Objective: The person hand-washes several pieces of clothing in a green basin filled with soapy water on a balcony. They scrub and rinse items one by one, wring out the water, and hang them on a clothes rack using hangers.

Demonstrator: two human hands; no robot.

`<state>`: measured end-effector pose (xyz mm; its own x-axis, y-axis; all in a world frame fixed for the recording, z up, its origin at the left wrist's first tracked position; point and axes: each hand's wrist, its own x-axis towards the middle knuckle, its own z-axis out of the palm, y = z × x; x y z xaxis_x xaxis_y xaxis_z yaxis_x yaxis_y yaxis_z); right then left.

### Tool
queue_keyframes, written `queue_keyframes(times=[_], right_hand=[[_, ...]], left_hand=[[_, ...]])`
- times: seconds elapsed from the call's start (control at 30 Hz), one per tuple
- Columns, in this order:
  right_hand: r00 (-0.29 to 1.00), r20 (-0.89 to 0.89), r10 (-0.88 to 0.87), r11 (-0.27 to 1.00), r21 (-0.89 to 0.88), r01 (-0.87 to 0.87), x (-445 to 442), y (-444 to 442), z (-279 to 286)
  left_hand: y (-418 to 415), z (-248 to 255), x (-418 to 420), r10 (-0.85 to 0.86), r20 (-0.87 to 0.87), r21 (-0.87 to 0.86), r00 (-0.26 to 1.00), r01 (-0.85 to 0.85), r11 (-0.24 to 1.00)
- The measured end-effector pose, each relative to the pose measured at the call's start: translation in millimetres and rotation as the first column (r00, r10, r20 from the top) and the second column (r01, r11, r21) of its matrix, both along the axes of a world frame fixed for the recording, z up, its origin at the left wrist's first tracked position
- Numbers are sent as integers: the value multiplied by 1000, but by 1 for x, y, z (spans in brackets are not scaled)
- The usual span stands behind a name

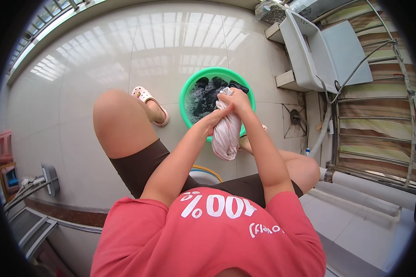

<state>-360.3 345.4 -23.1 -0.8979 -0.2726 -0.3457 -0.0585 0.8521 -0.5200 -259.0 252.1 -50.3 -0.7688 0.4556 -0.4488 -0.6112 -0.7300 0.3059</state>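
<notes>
A bunched wet-looking white cloth [227,136] hangs at the near rim of a green plastic basin [184,104], its twisted top end over the basin. My right hand [241,100] is closed around the upper part of the cloth. Lower down, my left hand [216,118] grips the same cloth from the left side, thumb across it, some fingers hidden. Inside the basin, dark fabric [208,100] lies in sudsy water. A darker piece [238,86] rests against the right inner wall.
The basin stands on glossy floor tiles [159,62] between my feet, one in a pale pink clog [142,92]. Another round tub [204,175] sits under me. To the right are a white sink [306,52], a floor drain [294,117] and a metal rack [374,100].
</notes>
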Motion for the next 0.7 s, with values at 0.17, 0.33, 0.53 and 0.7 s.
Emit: queue_keyframes(times=[0.17, 0.33, 0.53, 0.7], right_hand=[[798, 510, 321, 854, -521, -10, -8, 21, 30], [672, 430, 603, 265, -902, 341, -5, 46, 26], [699, 307, 646, -126, -861, 494, 27, 21, 25], [662, 511, 548, 63, -815, 576, 12, 33, 50]], left_hand=[[-3, 10, 12, -48, -44, -97, 998, 44, 994], [13, 54, 14, 37, -49, 326, 998, -19, 945], [15, 49, 13, 214, -50, 649, 976, -131, 749], [1, 59, 7, 32, -36, 439, 999, -13, 899]])
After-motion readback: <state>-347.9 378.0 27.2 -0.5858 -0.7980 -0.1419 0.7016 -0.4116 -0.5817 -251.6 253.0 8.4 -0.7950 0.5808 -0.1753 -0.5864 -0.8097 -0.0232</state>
